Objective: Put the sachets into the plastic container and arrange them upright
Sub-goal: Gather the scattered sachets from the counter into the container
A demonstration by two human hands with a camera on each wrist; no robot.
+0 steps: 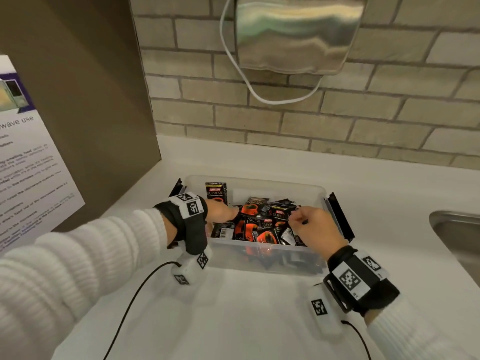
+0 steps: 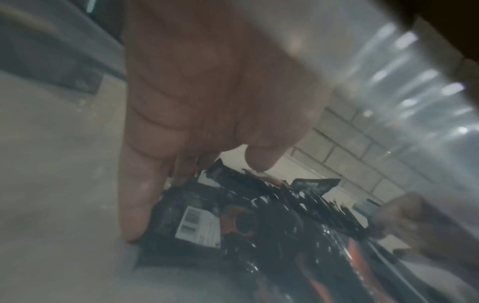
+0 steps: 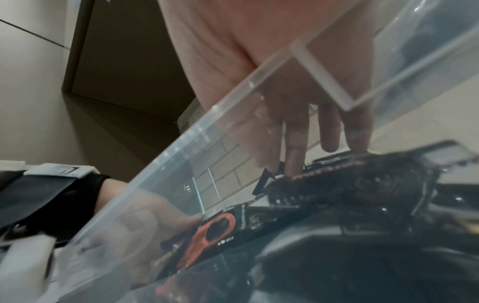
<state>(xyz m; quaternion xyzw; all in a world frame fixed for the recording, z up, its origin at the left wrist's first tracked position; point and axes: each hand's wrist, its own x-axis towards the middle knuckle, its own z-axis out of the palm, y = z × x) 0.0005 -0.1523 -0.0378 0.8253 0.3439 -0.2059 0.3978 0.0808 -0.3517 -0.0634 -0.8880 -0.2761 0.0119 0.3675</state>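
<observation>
So sachets (image 1: 262, 224) are all in the container (image 1: 259, 258), but only one sachet (image 1: 216, 193), frame center-left, stands upright; rest still jumbled. Left hand (image 1: 220, 211) w/ fingers straight on the pile, right hand (image 1: 314, 224) curled, prob pinching a sachet edge, can't tell.

A white desk (image 1: 259, 320) meets a brick wall (image 1: 363, 120). A shiny metal box (image 1: 296, 35) hangs on the wall, with a white cord (image 1: 275, 100) looping under it. At the left stands a brown panel (image 1: 85, 100) with a paper sign (image 1: 28, 162). A metal sink (image 1: 457, 229) is at the right edge.
</observation>
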